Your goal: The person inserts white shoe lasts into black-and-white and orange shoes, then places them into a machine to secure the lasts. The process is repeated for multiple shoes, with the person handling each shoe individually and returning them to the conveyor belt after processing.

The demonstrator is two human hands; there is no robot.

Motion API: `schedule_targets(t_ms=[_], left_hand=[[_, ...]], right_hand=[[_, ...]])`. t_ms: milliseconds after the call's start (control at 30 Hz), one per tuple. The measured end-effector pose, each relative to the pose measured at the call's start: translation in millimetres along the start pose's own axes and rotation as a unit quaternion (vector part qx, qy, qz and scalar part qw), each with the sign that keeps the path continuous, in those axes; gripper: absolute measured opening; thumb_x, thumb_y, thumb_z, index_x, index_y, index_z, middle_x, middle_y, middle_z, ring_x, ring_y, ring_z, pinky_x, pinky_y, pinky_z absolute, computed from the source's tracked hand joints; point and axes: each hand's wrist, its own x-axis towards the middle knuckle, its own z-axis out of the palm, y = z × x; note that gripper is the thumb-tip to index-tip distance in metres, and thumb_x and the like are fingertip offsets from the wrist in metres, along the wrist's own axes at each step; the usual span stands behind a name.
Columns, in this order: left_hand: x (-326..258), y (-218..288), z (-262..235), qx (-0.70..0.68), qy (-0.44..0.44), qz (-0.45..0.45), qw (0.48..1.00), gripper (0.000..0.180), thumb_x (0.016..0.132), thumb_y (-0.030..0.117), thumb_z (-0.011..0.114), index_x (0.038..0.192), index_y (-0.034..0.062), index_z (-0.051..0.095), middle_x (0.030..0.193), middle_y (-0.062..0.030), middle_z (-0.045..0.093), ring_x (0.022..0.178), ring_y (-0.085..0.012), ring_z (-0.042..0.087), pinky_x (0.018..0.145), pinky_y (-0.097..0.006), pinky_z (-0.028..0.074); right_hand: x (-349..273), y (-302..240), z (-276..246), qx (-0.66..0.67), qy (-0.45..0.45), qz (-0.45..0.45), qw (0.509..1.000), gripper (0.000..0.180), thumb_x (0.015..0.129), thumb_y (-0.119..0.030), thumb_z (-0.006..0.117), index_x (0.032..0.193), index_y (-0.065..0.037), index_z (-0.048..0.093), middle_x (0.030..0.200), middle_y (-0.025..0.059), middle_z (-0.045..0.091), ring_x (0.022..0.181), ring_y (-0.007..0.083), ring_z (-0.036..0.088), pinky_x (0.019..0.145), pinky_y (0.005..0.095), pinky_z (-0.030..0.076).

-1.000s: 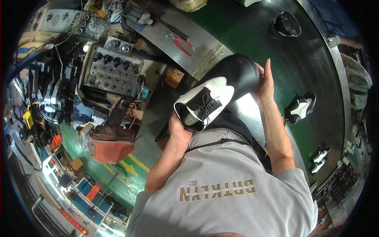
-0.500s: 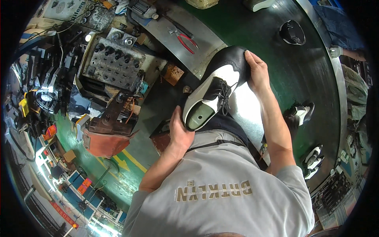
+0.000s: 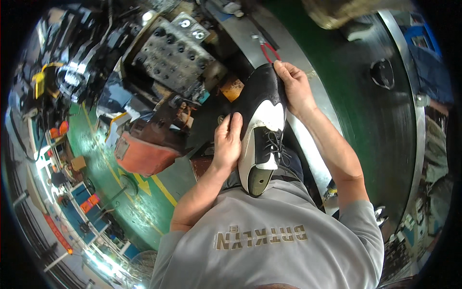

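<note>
While both hands are closed around a single black-and-white lace-up shoe point(image 3: 269, 115), its toe points away from the person and its heel sits close against the front of the grey T-shirt point(image 3: 260, 236). The left hand point(image 3: 228, 147) holds the left side of the shoe near the instep, its thumb lying along the upper. The right hand point(image 3: 296, 87) grips the right side of the toe, thumb over the black leather. A greenish shoe last point(image 3: 261, 181) with a small round hole fills the opening, and loose black laces point(image 3: 274, 144) hang toward the right.

Just beyond the toe, red-handled pliers point(image 3: 266, 49) lie on a grey metal counter point(image 3: 287, 39). To the left of the shoe stands a grimy machine control panel point(image 3: 173, 60) with rows of dark knobs, and nearer the person a worn orange-red metal housing point(image 3: 147, 155). Below that, a yellow arrow point(image 3: 143, 185) is painted on the green floor point(image 3: 130, 212).

On the right runs a dark green conveyor belt point(image 3: 358, 101) with a metal rail point(image 3: 415, 111) along its far edge. A dark, rounded item point(image 3: 382, 73) rests on it, perhaps another shoe, though blur makes that uncertain. Past the rail is a blue bin point(image 3: 419, 39).
</note>
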Motion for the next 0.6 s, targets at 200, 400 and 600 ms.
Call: schedule_targets(t_ms=[200,400,600], left_hand=[[-13.6,68.3,-71.7,0.068,0.124,0.116,0.983,0.036,0.104,0.027,0.049,0.088,-0.0028,0.061,0.079,0.0037,0.055,0.072,-0.0054,0.042,0.063,-0.023,0.039],[-24.2,130.8,-170.5,-0.062,0.182,0.151,0.970,0.033,0.104,0.027,0.047,0.096,-0.0019,0.062,0.084,0.0016,0.059,0.076,-0.0049,0.047,0.069,-0.021,0.040],[-19.0,175.8,-251.5,-0.146,0.198,0.226,0.942,0.038,0.105,0.024,0.037,0.117,-0.0076,0.056,0.104,-0.0167,0.067,0.087,-0.0222,0.070,0.078,-0.035,0.060]], right_hand=[[8.4,-10.4,139.8,-0.079,-0.087,-0.002,0.993,0.032,0.100,-0.032,0.056,0.098,-0.002,0.064,0.083,-0.0024,0.061,0.071,0.0045,0.052,0.064,0.0213,0.044],[8.9,3.9,288.9,-0.095,-0.222,-0.054,0.969,0.040,0.103,-0.038,0.048,0.108,0.000,0.062,0.097,0.0030,0.065,0.084,0.0076,0.057,0.079,0.0226,0.047],[23.4,56.1,375.3,-0.117,-0.268,-0.086,0.952,0.036,0.105,-0.031,0.042,0.111,0.000,0.060,0.105,0.0081,0.064,0.090,0.0133,0.060,0.082,0.0290,0.050]])
